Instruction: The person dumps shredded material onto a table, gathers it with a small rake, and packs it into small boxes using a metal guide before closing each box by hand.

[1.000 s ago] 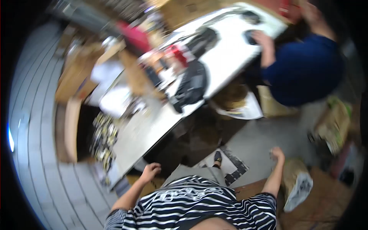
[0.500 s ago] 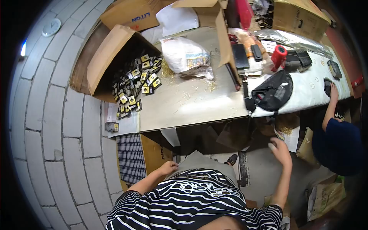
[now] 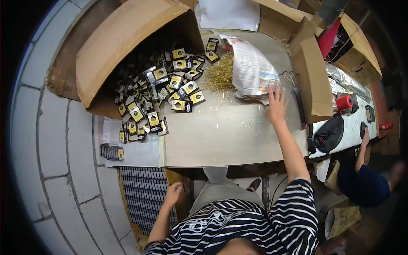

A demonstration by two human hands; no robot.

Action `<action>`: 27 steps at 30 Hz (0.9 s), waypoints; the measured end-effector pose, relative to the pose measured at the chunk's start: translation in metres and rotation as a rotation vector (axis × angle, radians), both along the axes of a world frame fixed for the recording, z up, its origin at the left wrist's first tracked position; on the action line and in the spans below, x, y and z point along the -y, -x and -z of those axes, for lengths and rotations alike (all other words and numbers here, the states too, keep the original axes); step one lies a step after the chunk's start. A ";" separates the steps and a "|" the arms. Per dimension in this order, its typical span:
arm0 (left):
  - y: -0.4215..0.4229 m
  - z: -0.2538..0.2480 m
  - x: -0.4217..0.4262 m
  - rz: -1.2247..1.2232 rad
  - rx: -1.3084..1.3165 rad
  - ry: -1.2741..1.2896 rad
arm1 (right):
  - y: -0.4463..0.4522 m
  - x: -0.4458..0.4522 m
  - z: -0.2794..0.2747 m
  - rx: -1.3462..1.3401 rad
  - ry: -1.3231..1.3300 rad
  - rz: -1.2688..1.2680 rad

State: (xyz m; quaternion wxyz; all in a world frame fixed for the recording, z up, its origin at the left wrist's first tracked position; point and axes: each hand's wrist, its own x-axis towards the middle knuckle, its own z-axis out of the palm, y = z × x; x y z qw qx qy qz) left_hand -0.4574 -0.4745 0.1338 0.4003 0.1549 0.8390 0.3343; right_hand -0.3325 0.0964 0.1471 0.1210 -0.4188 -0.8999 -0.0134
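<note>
My right hand reaches over the table with its fingers spread, touching or just above the lower right edge of a printed paper sheet. Beside the sheet lies a heap of thin golden pieces, partly under its left side. My left hand hangs low in front of the table, fingers curled, nothing visible in it. Near it is a carton packed with rows of small dark boxes. Many little black-and-yellow boxes spill from a tipped cardboard box onto the table.
An upright cardboard flap stands right of the paper. Farther right are a black mesh bag, a red cylinder and a co-worker's hand by a dark object. A short row of small boxes sits at the left table corner.
My right hand has risen from below the table edge to the paper sheet. My left hand stays low. The view has turned and come closer to the table; more of the golden heap shows.
</note>
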 end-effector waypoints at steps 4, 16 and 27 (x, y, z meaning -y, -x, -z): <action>0.034 0.018 0.059 -0.153 0.055 0.041 | 0.043 -0.047 0.019 0.155 0.046 0.073; 0.046 0.042 0.037 -0.009 0.210 -0.039 | 0.040 -0.033 -0.098 0.092 0.304 -0.083; 0.090 -0.014 -0.222 0.121 0.293 -0.492 | 0.027 0.052 -0.059 -0.191 0.283 -0.105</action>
